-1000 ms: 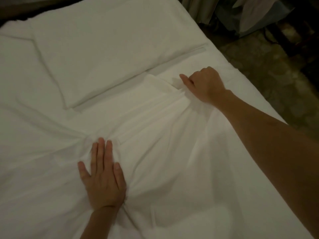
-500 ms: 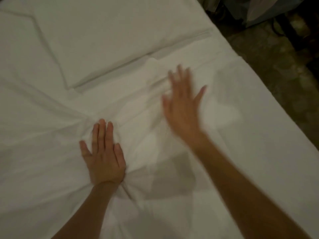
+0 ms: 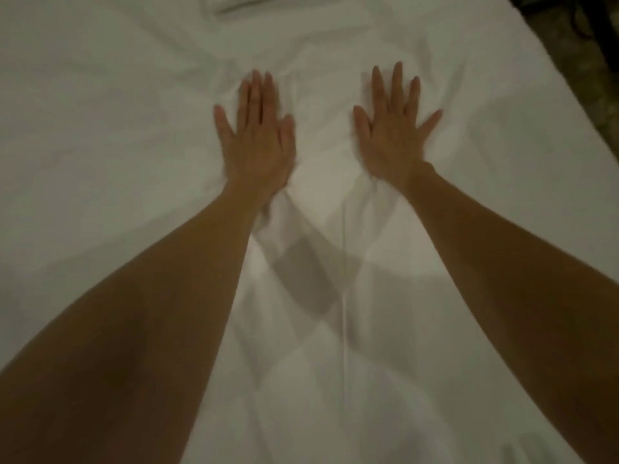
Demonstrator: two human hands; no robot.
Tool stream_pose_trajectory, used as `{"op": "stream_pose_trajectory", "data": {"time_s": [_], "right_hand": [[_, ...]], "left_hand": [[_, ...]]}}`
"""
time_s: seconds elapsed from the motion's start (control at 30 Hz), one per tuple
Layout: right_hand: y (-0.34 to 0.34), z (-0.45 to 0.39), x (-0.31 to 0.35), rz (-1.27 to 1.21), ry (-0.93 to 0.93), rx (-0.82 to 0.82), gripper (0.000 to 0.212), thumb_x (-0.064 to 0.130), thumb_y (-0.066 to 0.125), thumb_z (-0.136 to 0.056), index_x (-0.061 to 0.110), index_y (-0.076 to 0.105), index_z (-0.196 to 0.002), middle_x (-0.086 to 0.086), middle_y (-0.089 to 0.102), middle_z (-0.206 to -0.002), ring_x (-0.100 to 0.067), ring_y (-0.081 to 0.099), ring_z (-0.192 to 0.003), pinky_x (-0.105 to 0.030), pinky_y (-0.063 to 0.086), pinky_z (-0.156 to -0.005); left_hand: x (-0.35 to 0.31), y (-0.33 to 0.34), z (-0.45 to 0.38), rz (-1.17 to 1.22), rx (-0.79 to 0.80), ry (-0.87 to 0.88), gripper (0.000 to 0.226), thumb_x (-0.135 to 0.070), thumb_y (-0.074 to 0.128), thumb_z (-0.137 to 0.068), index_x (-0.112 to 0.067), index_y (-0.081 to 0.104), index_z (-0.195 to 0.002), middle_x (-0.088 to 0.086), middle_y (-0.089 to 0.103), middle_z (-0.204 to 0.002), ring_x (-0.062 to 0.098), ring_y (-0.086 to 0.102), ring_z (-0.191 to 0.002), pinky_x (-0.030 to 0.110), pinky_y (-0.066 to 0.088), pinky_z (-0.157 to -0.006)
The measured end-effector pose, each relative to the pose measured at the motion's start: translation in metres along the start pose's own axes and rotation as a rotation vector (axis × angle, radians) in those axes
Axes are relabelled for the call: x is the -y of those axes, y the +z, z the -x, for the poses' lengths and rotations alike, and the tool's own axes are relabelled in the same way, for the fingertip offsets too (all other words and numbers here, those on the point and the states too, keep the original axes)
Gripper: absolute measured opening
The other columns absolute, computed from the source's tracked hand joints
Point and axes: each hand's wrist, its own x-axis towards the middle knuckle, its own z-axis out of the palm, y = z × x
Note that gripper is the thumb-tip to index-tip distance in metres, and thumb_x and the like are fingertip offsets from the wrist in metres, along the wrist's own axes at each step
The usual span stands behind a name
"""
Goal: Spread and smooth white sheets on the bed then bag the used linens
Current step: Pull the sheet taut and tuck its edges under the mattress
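Head view: left hand (image 3: 259, 142) and right hand (image 3: 393, 135) flat, fingers straight, grip on nothing, palms on white sheet (image 3: 100, 128).

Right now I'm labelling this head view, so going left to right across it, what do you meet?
White sheet → left hand flat on it → right hand flat on it → bed's right edge → dark floor.

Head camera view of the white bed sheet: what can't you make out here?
- White pillow: cut off by the top edge.
- Sheet under the left hand and right hand: covered by the flat palms.
- Dark floor: too dim.
- White bed sheet: soft motion blur hides small wrinkles.
- Linen bag: not in view.
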Motion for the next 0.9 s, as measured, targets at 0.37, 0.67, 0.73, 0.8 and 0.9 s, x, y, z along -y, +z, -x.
{"op": "stream_pose_trajectory", "data": {"time_s": [0.37,0.67,0.73,0.8,0.9], "right_hand": [[0.057,0.295,0.105,0.125,-0.488,0.116,0.065,0.049,0.026,-0.096,0.016,0.026,-0.152,-0.007,0.018,-0.160,-0.034,0.016,-0.147,-0.069,0.016,-0.107],[0.069,0.351,0.187,0.152,-0.541,0.233,0.067,0.050,0.026,-0.095,0.012,0.033,-0.149,-0.009,0.025,-0.158,-0.034,0.025,-0.144,-0.071,0.023,-0.103],[0.074,0.361,0.209,0.150,-0.517,0.241,0.069,0.051,0.026,-0.094,0.010,0.032,-0.149,-0.010,0.025,-0.158,-0.035,0.024,-0.144,-0.070,0.024,-0.103],[0.082,0.381,0.230,0.131,-0.510,0.240,0.070,0.052,0.026,-0.093,0.010,0.032,-0.149,-0.012,0.024,-0.158,-0.036,0.023,-0.144,-0.070,0.022,-0.104],[0.094,0.417,0.255,0.149,-0.545,0.256,0.069,0.052,0.022,-0.094,0.014,0.027,-0.151,-0.011,0.018,-0.160,-0.039,0.016,-0.146,-0.070,0.019,-0.106]], "left_hand": [[0.190,-0.050,0.298,-0.133,0.164,-0.097,0.064,-0.050,0.025,-0.094,-0.026,0.019,-0.153,0.004,0.013,-0.162,0.021,0.011,-0.149,0.068,0.012,-0.108],[0.293,-0.099,0.397,-0.053,0.207,-0.383,0.069,-0.054,0.012,-0.090,-0.027,0.015,-0.154,0.000,0.005,-0.163,0.015,-0.002,-0.150,0.064,0.007,-0.112],[0.312,-0.109,0.416,0.020,0.164,-0.398,0.061,-0.046,0.027,-0.096,-0.024,0.023,-0.153,0.004,0.011,-0.162,0.020,0.006,-0.150,0.062,0.014,-0.112],[0.332,-0.118,0.437,0.144,0.049,-0.510,0.052,-0.028,0.046,-0.100,-0.013,0.034,-0.149,0.014,0.024,-0.158,0.029,0.021,-0.146,0.054,0.022,-0.113],[0.362,-0.130,0.472,0.263,-0.090,-0.731,0.052,-0.007,0.060,-0.092,0.006,0.042,-0.139,0.026,0.039,-0.145,0.038,0.034,-0.136,0.042,0.025,-0.113]]}}
